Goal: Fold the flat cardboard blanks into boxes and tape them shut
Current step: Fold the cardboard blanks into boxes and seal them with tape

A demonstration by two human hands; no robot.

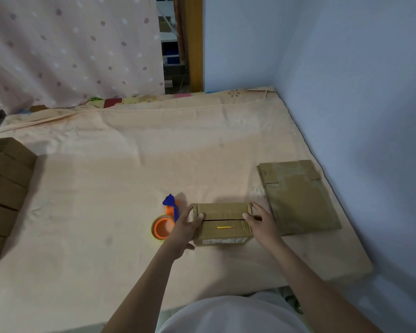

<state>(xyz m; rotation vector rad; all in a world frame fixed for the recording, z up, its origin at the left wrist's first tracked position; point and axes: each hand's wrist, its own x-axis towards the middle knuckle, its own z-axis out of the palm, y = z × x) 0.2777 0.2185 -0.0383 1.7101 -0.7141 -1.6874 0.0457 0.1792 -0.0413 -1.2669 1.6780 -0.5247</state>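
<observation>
A bed (120,150) covered in a peach sheet carries everything. Near its middle, toward 5 o'clock, stands a folded cardboard box (222,223) with its top flaps closed, and just beside it at 9 o'clock lies an orange tape dispenser (165,223) with a blue blade guard. Flat cardboard blanks (298,198) lie stacked at 3 o'clock by the wall, and a row of finished boxes (4,188) sits at the 9 o'clock edge.
</observation>
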